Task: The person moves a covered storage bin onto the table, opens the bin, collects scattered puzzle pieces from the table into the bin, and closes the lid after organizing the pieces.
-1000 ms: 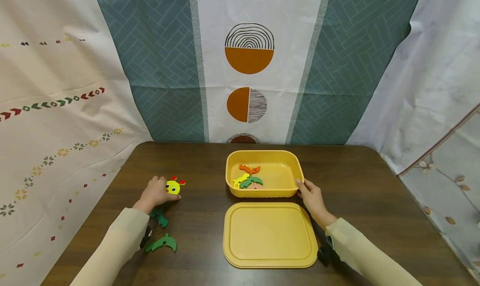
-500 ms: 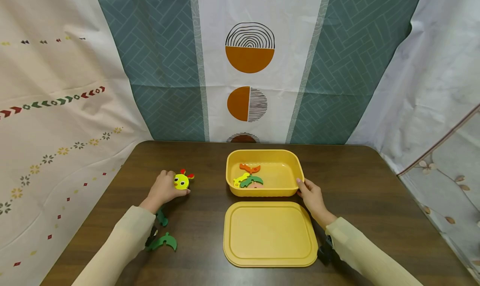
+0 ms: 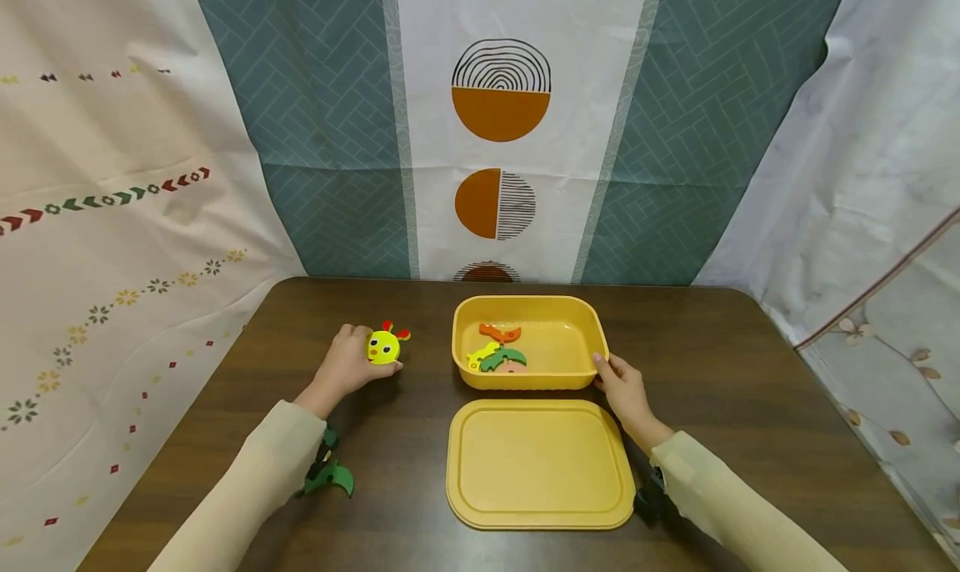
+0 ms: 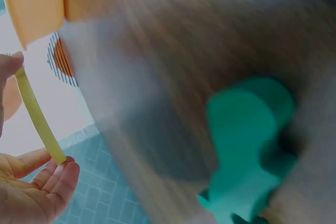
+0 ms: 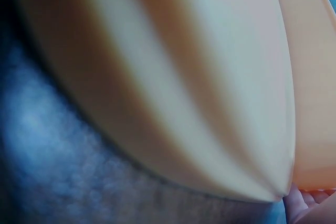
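Observation:
My left hand [image 3: 347,368] pinches a round yellow animal-face piece [image 3: 384,348] with two red tips on top, between thumb and fingers. In the left wrist view the yellow piece [image 4: 38,114] shows edge-on, held above the table. At the right, my right hand [image 3: 626,395] grips the near right corner of a yellow box [image 3: 566,347], thumb on the rim. Inside the box, toward its left, lie an orange piece [image 3: 500,333], a yellow piece [image 3: 481,358], a green piece [image 3: 504,358] and a pink piece [image 3: 512,368], partly overlapping.
A flat yellow lid [image 3: 540,464] lies in front of the box. Under my left forearm are green pieces, one [image 3: 340,478] partly hidden by the sleeve; a green piece [image 4: 247,135] looms large in the left wrist view. Patterned cloth [image 3: 498,247] hangs behind the table.
My left hand has moved right and away from me, carrying the yellow face piece nearer the box. My left sleeve now covers more of the green pieces. My right hand stays at the box corner.

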Tool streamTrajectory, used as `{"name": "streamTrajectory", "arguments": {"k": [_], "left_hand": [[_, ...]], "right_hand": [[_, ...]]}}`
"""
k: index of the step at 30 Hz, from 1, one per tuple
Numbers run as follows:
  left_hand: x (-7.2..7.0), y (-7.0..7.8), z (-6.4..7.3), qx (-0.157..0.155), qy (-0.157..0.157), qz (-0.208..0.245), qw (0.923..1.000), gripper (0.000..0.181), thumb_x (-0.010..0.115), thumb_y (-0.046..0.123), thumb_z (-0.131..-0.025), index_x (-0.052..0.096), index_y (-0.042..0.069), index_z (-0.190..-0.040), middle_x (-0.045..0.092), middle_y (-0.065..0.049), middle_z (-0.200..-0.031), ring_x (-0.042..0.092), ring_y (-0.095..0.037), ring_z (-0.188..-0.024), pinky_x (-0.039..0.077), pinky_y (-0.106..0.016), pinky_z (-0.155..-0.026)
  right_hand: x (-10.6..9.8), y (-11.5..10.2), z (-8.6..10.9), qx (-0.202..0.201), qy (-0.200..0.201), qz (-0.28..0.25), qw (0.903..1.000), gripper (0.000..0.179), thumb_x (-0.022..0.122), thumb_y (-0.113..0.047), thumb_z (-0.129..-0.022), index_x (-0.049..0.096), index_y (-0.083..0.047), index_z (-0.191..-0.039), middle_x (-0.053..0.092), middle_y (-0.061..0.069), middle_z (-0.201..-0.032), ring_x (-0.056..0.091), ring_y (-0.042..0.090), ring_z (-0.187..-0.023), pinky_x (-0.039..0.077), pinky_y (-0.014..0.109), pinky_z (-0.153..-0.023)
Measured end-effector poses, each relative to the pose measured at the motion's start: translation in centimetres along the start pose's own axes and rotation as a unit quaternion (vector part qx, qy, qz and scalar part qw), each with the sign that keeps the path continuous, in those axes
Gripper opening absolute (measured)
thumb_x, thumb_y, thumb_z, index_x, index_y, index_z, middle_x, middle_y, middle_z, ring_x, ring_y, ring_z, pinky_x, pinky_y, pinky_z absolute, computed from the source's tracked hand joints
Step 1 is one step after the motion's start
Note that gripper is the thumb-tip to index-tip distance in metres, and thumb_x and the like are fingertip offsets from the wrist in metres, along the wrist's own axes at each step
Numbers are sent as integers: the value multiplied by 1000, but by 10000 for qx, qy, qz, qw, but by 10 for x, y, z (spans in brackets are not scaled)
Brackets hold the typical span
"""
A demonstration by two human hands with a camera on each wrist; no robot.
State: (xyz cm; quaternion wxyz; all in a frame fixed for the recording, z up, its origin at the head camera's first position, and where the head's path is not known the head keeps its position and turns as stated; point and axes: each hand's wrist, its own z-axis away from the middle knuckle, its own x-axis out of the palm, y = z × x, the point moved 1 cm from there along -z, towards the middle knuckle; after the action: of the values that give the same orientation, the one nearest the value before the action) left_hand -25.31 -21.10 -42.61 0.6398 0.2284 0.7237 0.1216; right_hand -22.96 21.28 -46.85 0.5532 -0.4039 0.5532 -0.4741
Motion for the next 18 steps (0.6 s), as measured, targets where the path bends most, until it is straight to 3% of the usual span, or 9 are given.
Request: {"name": "streamTrajectory", "arguments": {"k": [18], "left_hand": [[7, 46, -10, 229, 64, 553, 9982, 77, 80, 37, -71, 50, -9, -125, 48, -23, -119, 48, -34, -104, 49, -47, -89]], "right_hand": [[0, -1, 1, 49, 49, 57, 10000, 59, 43, -37, -101, 36, 2, -144, 41, 24, -144, 44, 35, -130, 42, 42, -102]]}}
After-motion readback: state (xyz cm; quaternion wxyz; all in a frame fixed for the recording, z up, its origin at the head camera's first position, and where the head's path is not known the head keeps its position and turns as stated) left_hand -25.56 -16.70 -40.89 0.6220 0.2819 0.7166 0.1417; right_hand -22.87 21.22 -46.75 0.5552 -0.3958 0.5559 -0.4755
